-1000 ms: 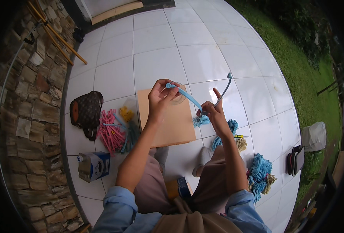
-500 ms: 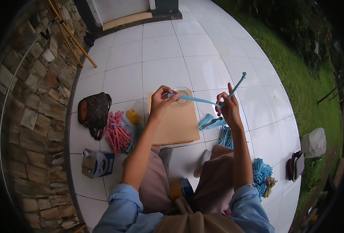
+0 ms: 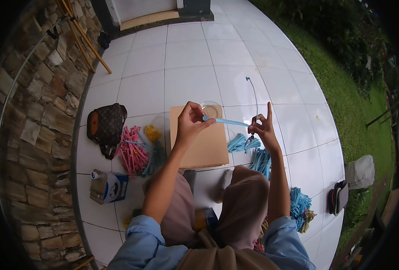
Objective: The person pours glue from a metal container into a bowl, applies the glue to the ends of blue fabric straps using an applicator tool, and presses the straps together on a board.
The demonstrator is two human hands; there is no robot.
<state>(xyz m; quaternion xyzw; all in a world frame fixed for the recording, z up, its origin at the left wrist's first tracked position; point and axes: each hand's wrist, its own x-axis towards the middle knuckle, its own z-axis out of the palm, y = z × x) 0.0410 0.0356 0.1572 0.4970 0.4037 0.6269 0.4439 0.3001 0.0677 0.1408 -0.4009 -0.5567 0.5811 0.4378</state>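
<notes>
A narrow light-blue strip is stretched between my two hands above a brown board. My left hand pinches the strip's rounded end between thumb and fingers. My right hand pinches the strip farther along, its index finger pointing up. Beyond that grip the strip's thin tail stands up and curves left, with a small knob at its tip. A small dark piece shows beneath my right fingers; its kind I cannot make out. Behind the strip, a clear round dish sits at the board's far edge.
Pink strips and a yellow bundle lie left of the board, near a brown bag and a metal can. Blue bundles lie right, with another blue pile nearer me. A stone wall borders the left.
Both hands have come slightly nearer me, the left also a little rightward. The strip's free tail has swung from leaning right to curving up and left.
</notes>
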